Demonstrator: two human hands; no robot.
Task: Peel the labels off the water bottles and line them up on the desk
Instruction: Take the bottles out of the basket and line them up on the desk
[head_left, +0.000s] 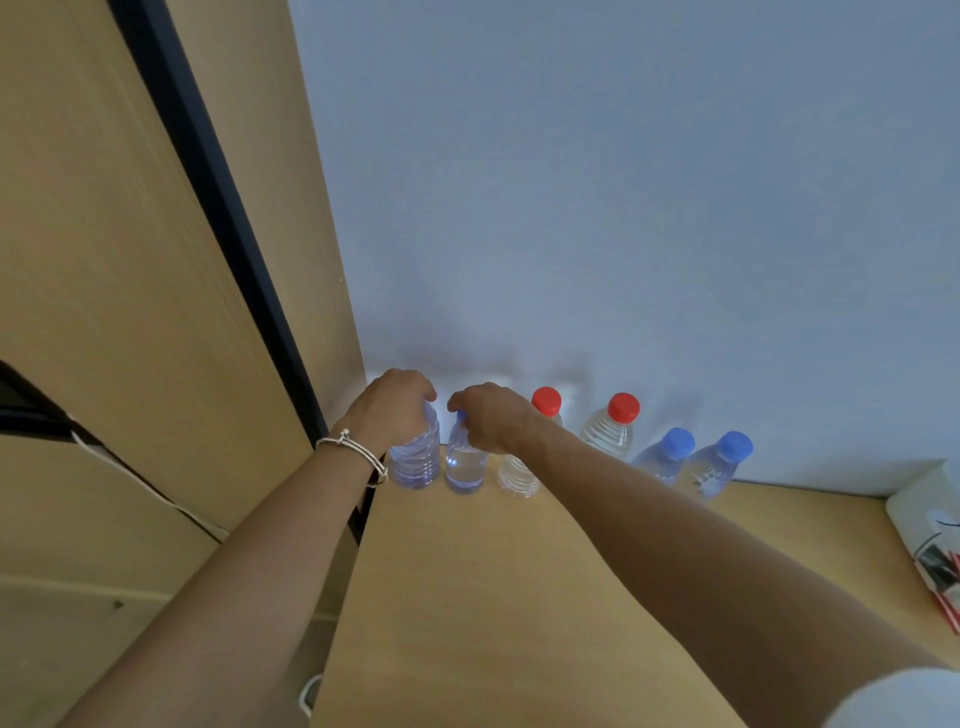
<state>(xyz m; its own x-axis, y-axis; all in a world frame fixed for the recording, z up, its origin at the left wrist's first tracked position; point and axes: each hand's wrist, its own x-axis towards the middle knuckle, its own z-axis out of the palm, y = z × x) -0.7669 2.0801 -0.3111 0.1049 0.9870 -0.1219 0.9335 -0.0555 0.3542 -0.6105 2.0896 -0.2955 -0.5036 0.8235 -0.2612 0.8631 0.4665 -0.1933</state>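
Left hand (397, 408) clasps the top of the leftmost bottle (415, 462); right hand (493, 418) pinches the second bottle (466, 465) at its cap. Both upright, frame centre, on the desk (467, 597) against the wall (623, 208).

Six clear water bottles (608, 439) upright in row on desk (467, 597)

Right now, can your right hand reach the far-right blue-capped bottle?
Probably yes, once it lets go: the right hand grips the cap of the second bottle, and the far-right bottle stands beside the forearm, bare desk before it.
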